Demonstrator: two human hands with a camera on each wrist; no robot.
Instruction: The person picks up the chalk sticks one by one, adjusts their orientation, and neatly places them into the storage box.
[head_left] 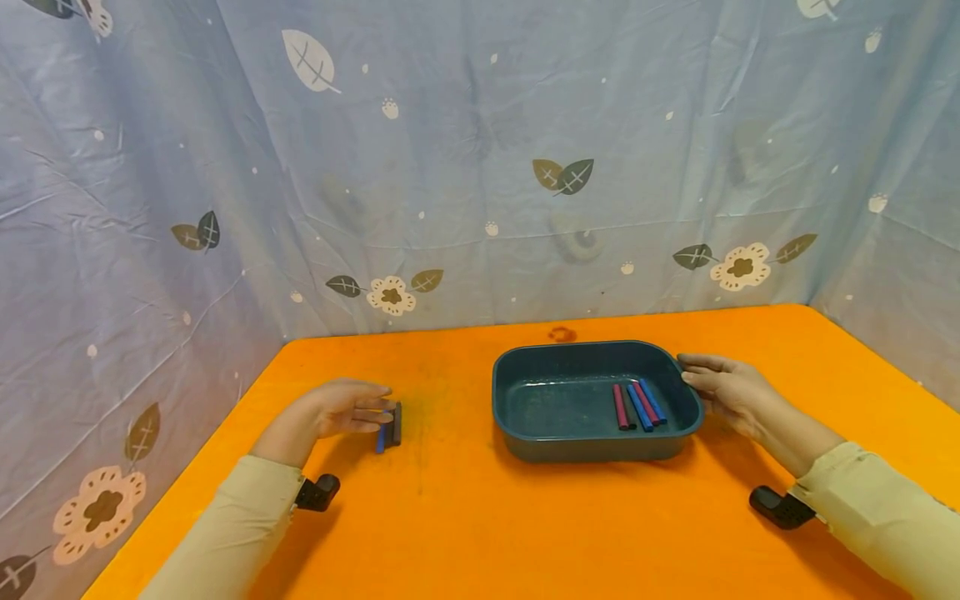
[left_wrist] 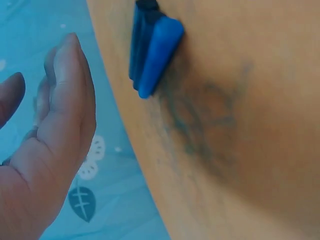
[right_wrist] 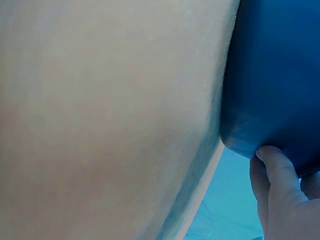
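Note:
My left hand hovers above a small bundle of short sticks on the table, its fingers extended. The bundle has a blue stick beside dark grey sticks. In the left wrist view, that hand is apart from the blue stick. A dark teal rectangular tub stands right of centre. Several magenta, blue and dark sticks lie in its right half. My right hand touches the tub's right end with extended fingers. The right wrist view shows fingertips on the tub's outer wall.
The orange table stretches between and in front of the hands. Smudges mark its surface, with a reddish stain behind the tub. A patterned blue-grey curtain encloses the back and both sides. Each wrist carries a black camera.

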